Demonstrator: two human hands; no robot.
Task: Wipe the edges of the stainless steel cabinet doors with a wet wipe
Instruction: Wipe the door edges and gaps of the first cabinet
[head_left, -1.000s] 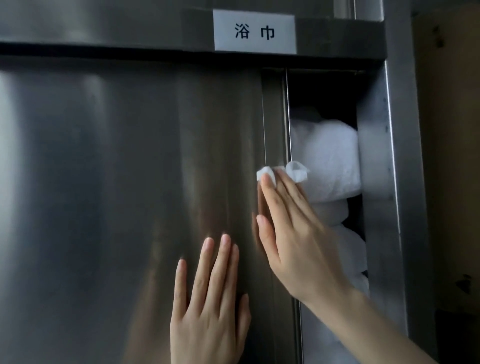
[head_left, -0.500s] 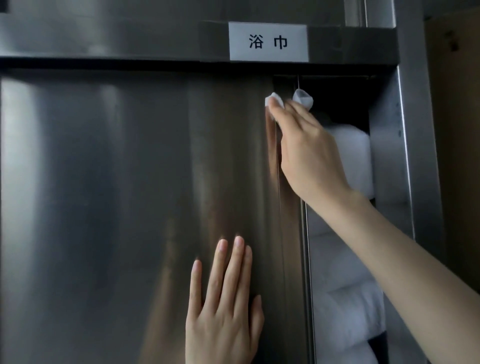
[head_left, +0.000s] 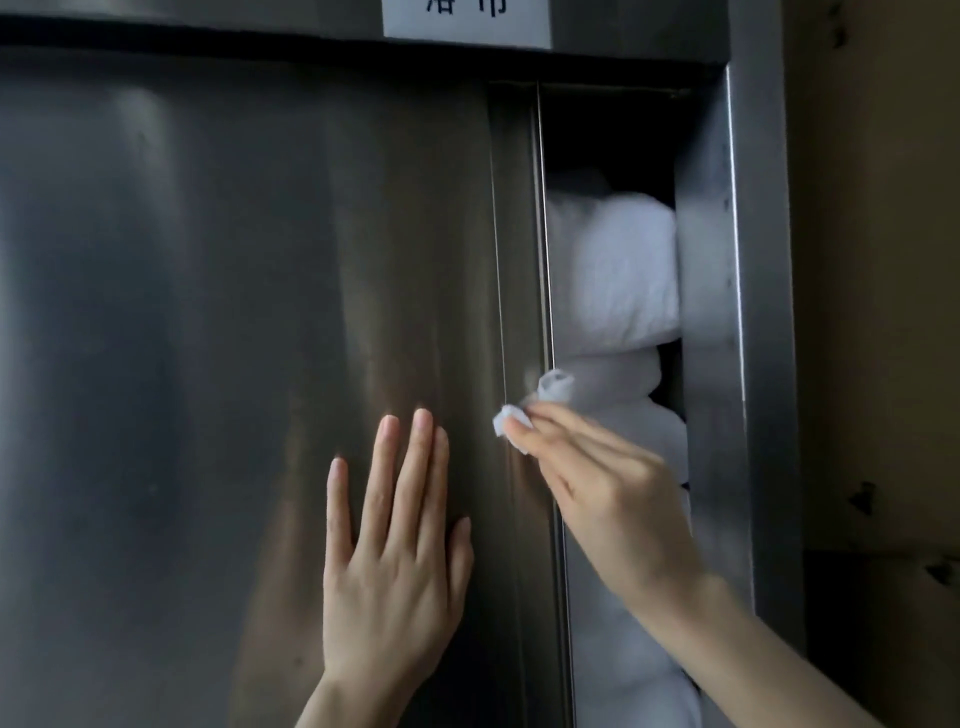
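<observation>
A stainless steel sliding cabinet door fills the left and centre of the view. Its right vertical edge borders a narrow open gap. My right hand pinches a crumpled white wet wipe folded around that edge, at about mid height. My left hand lies flat on the door face, fingers together and pointing up, just left of the edge.
Stacked white folded towels fill the open compartment behind the gap. The steel cabinet frame post stands to the right, and a white label sits on the top rail. A brownish wall is at far right.
My right hand ran the wipe up the door edge to its top, then came back down to mid height. My left hand stayed flat on the door.
</observation>
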